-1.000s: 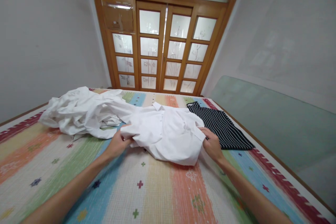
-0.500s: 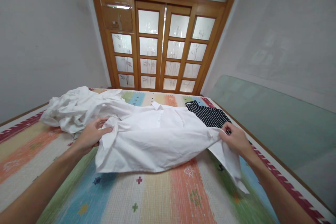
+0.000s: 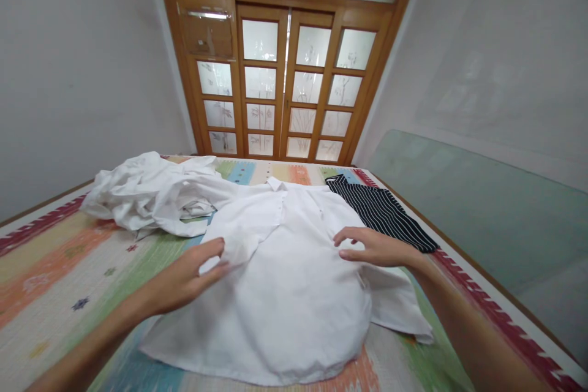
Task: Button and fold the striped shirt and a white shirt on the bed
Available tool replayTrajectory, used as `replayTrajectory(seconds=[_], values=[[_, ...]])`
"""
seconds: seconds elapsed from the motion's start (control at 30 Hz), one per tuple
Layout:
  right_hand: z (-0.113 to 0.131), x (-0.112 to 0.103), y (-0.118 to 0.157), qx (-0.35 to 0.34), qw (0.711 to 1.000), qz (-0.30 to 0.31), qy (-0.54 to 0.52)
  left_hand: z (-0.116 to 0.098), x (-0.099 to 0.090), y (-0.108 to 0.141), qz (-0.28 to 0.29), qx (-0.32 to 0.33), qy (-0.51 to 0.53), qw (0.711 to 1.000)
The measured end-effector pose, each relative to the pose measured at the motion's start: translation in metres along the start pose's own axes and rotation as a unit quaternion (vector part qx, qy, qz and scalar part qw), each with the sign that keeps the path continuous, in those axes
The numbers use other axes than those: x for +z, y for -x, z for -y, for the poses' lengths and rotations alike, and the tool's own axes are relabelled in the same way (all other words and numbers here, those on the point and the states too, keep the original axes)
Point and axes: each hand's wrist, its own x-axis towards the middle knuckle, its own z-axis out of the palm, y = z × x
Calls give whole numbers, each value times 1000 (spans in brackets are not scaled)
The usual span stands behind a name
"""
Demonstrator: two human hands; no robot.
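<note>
A white button-up shirt lies spread over the bed, its collar pointing away from me and its hem toward me. One sleeve reaches out to the right. Over the shirt's left side is my left hand, thumb and fingers apart. Above its right side hovers my right hand, also with a gap between thumb and fingers. Neither hand grips the cloth; whether the fingertips touch it I cannot tell.
A crumpled heap of white cloth sits at the far left, against the shirt. On the right lies a folded black garment with white stripes. A striped, multicoloured sheet covers the bed. Wooden glazed doors stand beyond.
Both hands have let go of the shirt and moved inward. The lower part of the shirt, held up before, has come down flatter and nearer to me.
</note>
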Motion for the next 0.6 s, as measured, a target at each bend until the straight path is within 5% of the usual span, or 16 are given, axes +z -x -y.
replayTrajectory(seconds=[0.1, 0.2, 0.33, 0.6], values=[[9, 20, -32, -20, 1000, 13, 6, -25, 26, 14, 179, 88, -20, 980], [10, 45, -61, -38, 999, 21, 15, -34, 54, 24, 287, 170, -33, 942], [3, 70, -92, -69, 997, 8, 36, -25, 71, 29, 280, 204, -56, 936], [-2, 89, -133, -68, 993, -10, 101, -20, 60, 27, 285, 224, -52, 930]])
